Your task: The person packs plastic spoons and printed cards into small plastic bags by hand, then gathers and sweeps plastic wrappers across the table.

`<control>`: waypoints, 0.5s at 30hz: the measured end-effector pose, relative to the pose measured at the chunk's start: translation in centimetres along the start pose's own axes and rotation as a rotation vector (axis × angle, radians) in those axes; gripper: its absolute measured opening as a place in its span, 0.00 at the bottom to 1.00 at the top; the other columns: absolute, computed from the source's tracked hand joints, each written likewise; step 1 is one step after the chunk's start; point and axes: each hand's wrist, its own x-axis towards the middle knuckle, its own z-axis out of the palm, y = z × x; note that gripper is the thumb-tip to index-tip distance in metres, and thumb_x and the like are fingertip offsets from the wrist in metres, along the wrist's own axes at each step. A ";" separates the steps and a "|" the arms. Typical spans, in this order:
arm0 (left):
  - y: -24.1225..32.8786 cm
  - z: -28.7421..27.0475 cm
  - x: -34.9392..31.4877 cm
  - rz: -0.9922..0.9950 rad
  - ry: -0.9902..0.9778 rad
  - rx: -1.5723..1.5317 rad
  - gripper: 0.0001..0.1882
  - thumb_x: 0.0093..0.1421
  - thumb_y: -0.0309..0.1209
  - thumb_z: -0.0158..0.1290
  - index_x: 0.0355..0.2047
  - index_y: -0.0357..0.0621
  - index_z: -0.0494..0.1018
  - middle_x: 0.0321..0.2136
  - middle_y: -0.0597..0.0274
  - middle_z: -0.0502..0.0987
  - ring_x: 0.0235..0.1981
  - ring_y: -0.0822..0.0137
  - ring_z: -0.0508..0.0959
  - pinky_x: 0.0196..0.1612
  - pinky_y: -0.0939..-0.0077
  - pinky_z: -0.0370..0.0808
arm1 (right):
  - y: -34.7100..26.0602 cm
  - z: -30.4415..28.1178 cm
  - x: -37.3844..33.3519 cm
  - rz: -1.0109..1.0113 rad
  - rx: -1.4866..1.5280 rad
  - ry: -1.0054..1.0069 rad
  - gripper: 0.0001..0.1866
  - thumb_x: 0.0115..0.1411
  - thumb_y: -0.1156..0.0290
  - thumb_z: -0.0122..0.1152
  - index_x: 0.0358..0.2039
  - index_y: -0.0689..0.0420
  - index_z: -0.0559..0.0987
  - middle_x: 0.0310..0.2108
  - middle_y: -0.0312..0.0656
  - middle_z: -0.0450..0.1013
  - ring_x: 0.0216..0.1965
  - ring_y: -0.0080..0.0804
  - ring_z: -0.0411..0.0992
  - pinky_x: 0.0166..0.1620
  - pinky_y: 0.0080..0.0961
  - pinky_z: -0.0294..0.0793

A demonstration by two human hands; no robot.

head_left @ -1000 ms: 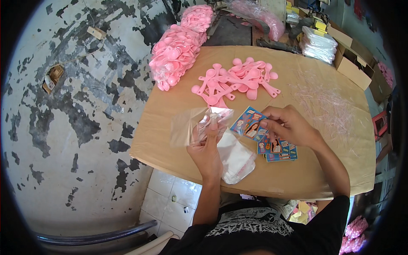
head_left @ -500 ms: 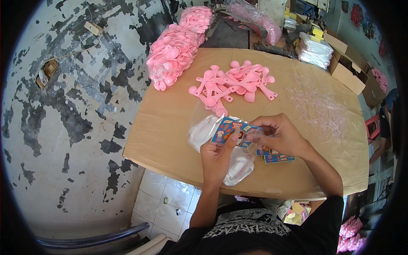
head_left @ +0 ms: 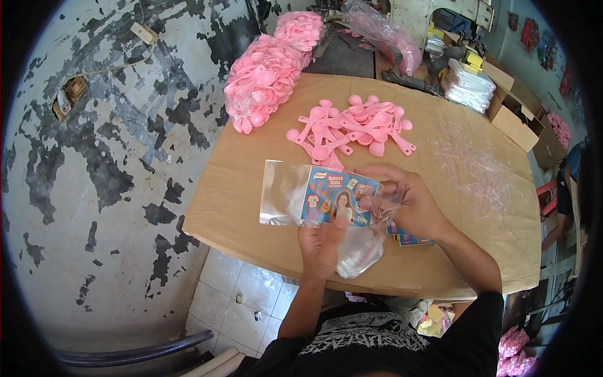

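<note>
A blue printed card [head_left: 319,202] lies inside a clear plastic bag [head_left: 281,196], held up over the table in front of me. My left hand [head_left: 321,246] grips the bag from below, its thumb on the front of the card. At the bag's right end, my right hand [head_left: 409,202] has its fingers closed on the crinkled plastic. Whether its fingertips also touch the card is hard to see. Beneath my hands rests a stack of clear bags [head_left: 363,254]. More blue cards [head_left: 411,240] lie under my right wrist. Pink measuring spoons [head_left: 323,149] sit in a loose heap beyond the bag.
Large clear sacks of pink spoons [head_left: 262,81] stand at the table's far left. Thin plastic strands [head_left: 474,160] are scattered on the brown paper-covered table [head_left: 239,213] at right. An open cardboard box [head_left: 515,119] and packs of plastic [head_left: 468,88] stand beyond. A co-worker's arm [head_left: 556,232] shows far right.
The card now sits with a clear bag stretched flat around it, extending to the left. My right hand has shifted slightly down at the bag's right end. The view has tilted a little.
</note>
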 end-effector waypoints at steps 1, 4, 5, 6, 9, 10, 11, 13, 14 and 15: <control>-0.1 -0.3 -0.1 0.033 -0.040 0.186 0.19 0.71 0.31 0.43 0.56 0.29 0.64 0.54 0.53 0.72 0.52 0.67 0.73 0.55 0.67 0.70 | -0.4 0.3 0.0 0.036 0.048 0.047 0.10 0.61 0.67 0.67 0.39 0.59 0.80 0.21 0.26 0.69 0.23 0.10 0.63 0.27 0.15 0.62; 1.4 1.0 1.4 -0.032 -0.040 -0.013 0.22 0.69 0.27 0.43 0.61 0.29 0.60 0.58 0.47 0.68 0.58 0.62 0.70 0.59 0.62 0.68 | 1.9 -0.9 0.8 0.018 -0.189 -0.009 0.12 0.60 0.68 0.68 0.41 0.59 0.80 0.19 0.26 0.68 0.23 0.10 0.64 0.25 0.15 0.62; 2.0 1.7 1.9 -0.071 -0.055 -0.061 0.23 0.69 0.27 0.43 0.62 0.29 0.58 0.59 0.45 0.67 0.60 0.60 0.69 0.60 0.61 0.67 | 1.9 -0.8 1.0 0.015 -0.188 -0.012 0.12 0.60 0.68 0.68 0.41 0.59 0.80 0.19 0.26 0.68 0.23 0.10 0.64 0.25 0.15 0.62; 2.1 1.8 2.0 -0.067 -0.054 -0.058 0.23 0.69 0.27 0.43 0.62 0.29 0.58 0.59 0.45 0.67 0.60 0.60 0.69 0.60 0.61 0.67 | 1.8 -0.7 1.1 -0.063 -0.177 -0.008 0.10 0.60 0.68 0.68 0.39 0.58 0.79 0.18 0.26 0.67 0.23 0.10 0.63 0.25 0.15 0.61; 2.3 1.3 2.1 -0.065 -0.042 -0.117 0.25 0.68 0.26 0.43 0.64 0.30 0.56 0.60 0.42 0.65 0.61 0.59 0.68 0.61 0.60 0.67 | -0.1 0.3 1.6 -0.069 -0.141 -0.055 0.09 0.60 0.67 0.68 0.32 0.57 0.77 0.18 0.25 0.66 0.21 0.10 0.61 0.24 0.15 0.60; 2.0 1.3 2.3 0.006 -0.128 -0.017 0.27 0.67 0.25 0.44 0.65 0.32 0.54 0.60 0.42 0.66 0.61 0.58 0.68 0.61 0.60 0.66 | -0.8 0.5 1.6 0.015 -0.128 -0.075 0.11 0.61 0.66 0.68 0.28 0.56 0.75 0.18 0.25 0.64 0.21 0.10 0.60 0.23 0.15 0.59; 2.0 1.4 2.6 0.074 -0.214 0.085 0.29 0.67 0.25 0.45 0.67 0.35 0.53 0.60 0.42 0.66 0.62 0.56 0.67 0.61 0.60 0.66 | -0.2 0.4 1.8 0.009 -0.123 -0.091 0.11 0.61 0.66 0.68 0.28 0.56 0.75 0.18 0.25 0.64 0.21 0.10 0.60 0.23 0.15 0.59; 1.6 0.8 2.6 -0.162 -0.091 -0.032 0.29 0.63 0.26 0.52 0.63 0.41 0.57 0.59 0.42 0.67 0.63 0.53 0.66 0.62 0.61 0.66 | 1.5 -0.5 1.9 -0.293 -0.259 -0.156 0.11 0.63 0.65 0.64 0.29 0.57 0.74 0.19 0.27 0.66 0.21 0.12 0.63 0.21 0.16 0.60; 0.6 -0.5 2.5 0.036 -0.247 -0.014 0.29 0.60 0.24 0.55 0.60 0.40 0.59 0.59 0.45 0.68 0.61 0.58 0.67 0.61 0.63 0.66 | 1.4 -0.4 2.0 -0.301 -0.249 -0.173 0.11 0.63 0.65 0.64 0.29 0.57 0.74 0.19 0.27 0.66 0.21 0.12 0.63 0.21 0.16 0.60; 0.0 -1.4 2.2 0.231 -0.406 0.007 0.29 0.57 0.22 0.58 0.57 0.39 0.61 0.59 0.49 0.68 0.59 0.63 0.69 0.60 0.64 0.66 | 1.3 -0.3 2.1 -0.189 -0.212 -0.244 0.12 0.64 0.63 0.63 0.31 0.58 0.75 0.19 0.28 0.67 0.23 0.13 0.65 0.21 0.17 0.62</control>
